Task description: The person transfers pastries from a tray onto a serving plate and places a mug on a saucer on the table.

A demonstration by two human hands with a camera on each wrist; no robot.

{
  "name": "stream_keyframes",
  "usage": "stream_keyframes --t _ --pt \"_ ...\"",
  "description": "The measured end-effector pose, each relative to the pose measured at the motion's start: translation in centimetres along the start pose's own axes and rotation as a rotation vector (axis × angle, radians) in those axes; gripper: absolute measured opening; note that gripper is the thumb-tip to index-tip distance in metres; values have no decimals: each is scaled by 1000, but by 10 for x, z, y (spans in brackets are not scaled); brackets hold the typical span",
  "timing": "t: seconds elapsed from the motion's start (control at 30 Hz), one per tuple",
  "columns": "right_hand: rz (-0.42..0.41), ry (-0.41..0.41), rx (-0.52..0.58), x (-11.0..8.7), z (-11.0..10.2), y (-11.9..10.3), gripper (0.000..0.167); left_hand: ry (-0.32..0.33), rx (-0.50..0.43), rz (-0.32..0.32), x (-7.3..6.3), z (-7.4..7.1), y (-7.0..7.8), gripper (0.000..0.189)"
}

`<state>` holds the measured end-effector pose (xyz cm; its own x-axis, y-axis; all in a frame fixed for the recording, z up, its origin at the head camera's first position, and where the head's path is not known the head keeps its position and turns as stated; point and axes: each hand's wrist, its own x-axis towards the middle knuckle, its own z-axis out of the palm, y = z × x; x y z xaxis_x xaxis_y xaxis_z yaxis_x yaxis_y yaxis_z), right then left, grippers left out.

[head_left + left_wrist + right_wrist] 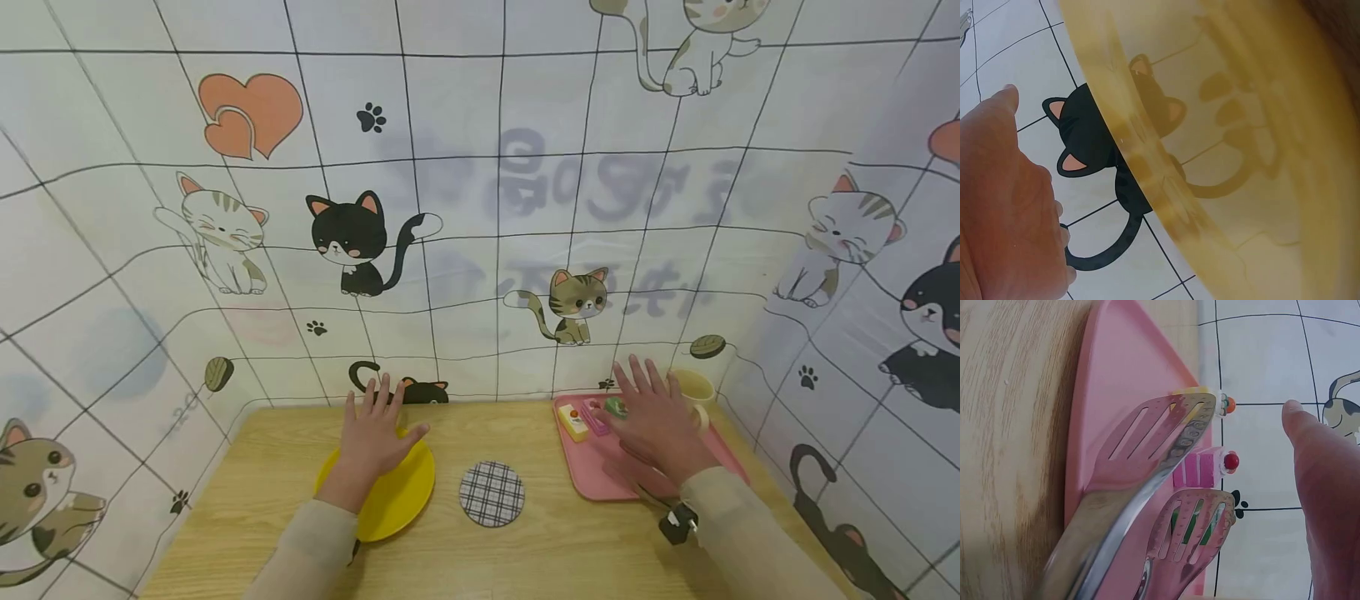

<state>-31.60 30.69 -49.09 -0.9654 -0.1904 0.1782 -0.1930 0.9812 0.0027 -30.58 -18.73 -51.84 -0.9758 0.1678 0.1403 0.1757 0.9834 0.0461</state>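
My left hand [372, 442] is held over the yellow plate [401, 504], fingers spread and holding nothing. In the left wrist view, a see-through amber vessel [1272, 250] fills the right side, beside the hand. My right hand [656, 421], also with spread fingers and nothing gripped, is above the pink tray [592, 475]. On this tray are a yellow toy cake slice [573, 423], a pink toy cake slice [1197, 469] and a green piece [617, 407], partly hidden. Metal tongs with slotted ends [1107, 506] lie across the tray. A pale yellow mug [692, 387] stands at its back right.
A round checked coaster [492, 493] lies on the wooden table [480, 567] between plate and tray. The wall covering [465, 200] with printed cats rises right behind the table and along both sides. A small black device [678, 523] is at the right wrist.
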Motion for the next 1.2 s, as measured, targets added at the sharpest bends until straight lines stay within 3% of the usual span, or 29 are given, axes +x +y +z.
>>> stream_keyframes --t 0.27,0.83,1.2 --pt "-1 -3 8 -1 3 0 103 -20 9 3 -2 -3 1 98" --pt "-6 30 31 -1 -1 -4 100 8 42 10 -3 -8 3 96" --pt "-5 4 29 -1 -4 -3 100 -25 25 -1 -2 -8 0 96"
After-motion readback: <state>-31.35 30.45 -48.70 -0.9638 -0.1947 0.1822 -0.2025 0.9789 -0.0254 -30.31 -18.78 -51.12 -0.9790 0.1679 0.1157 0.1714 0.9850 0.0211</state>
